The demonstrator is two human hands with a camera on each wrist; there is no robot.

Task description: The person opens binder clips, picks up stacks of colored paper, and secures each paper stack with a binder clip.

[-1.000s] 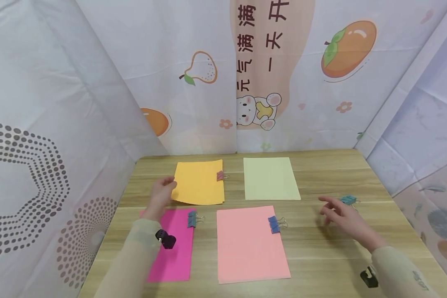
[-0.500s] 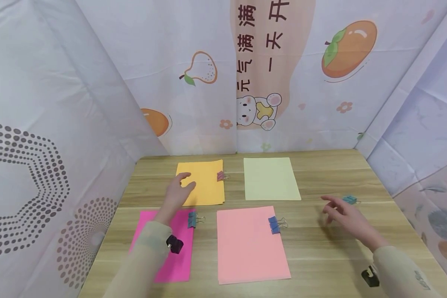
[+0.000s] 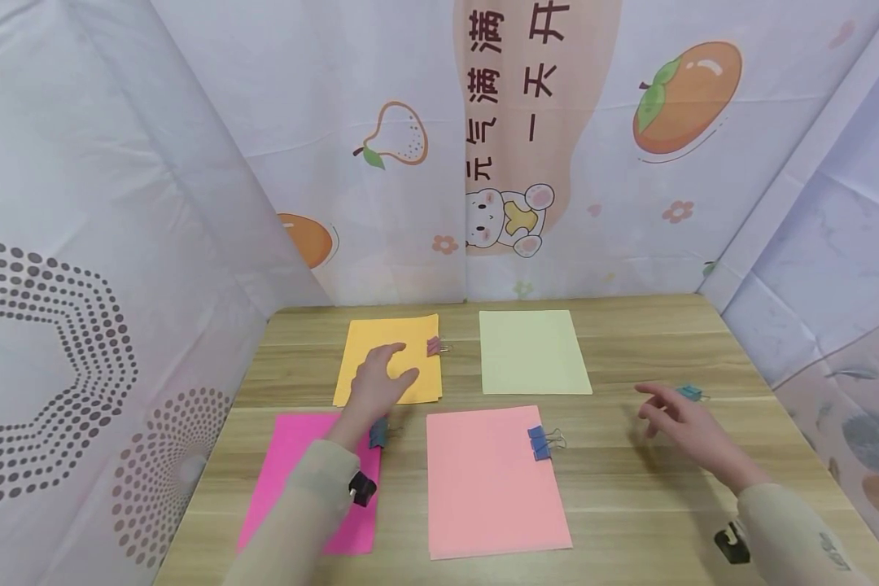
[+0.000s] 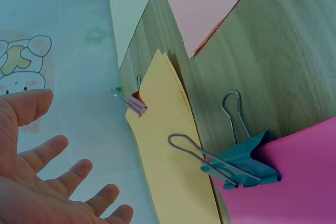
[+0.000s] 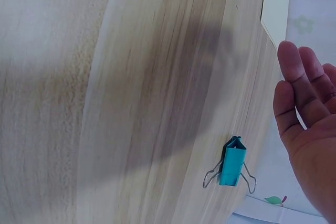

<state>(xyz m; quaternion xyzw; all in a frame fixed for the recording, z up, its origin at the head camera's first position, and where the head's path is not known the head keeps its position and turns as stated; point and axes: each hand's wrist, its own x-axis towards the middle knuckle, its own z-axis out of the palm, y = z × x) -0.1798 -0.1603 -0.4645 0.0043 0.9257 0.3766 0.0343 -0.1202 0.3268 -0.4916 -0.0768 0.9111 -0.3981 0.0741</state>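
Note:
My left hand [image 3: 377, 384] hovers with spread, relaxed fingers over the front of the orange-yellow paper stack [image 3: 369, 342], holding nothing. A pink binder clip [image 3: 434, 347] grips that stack's right edge. Below the left wrist lies the magenta paper [image 3: 278, 464], with a teal binder clip [image 4: 244, 163] on its right edge. My right hand [image 3: 677, 415] hangs above the table at the right, fingers loosely bent and holding nothing. Just beyond it a loose teal binder clip [image 5: 232, 163] lies on the wood, partly hidden by the hand in the head view.
A salmon-pink paper stack [image 3: 494, 484] with a blue binder clip [image 3: 539, 442] lies front centre. Pale green paper [image 3: 533, 352] without a clip lies behind it. Printed curtains [image 3: 381, 244] enclose the wooden table [image 3: 630, 529] at the back and sides.
My left hand has moved right, from the orange-yellow stack's left edge to over its front part. The right hand has barely shifted to the right. The papers and clips stay where they were.

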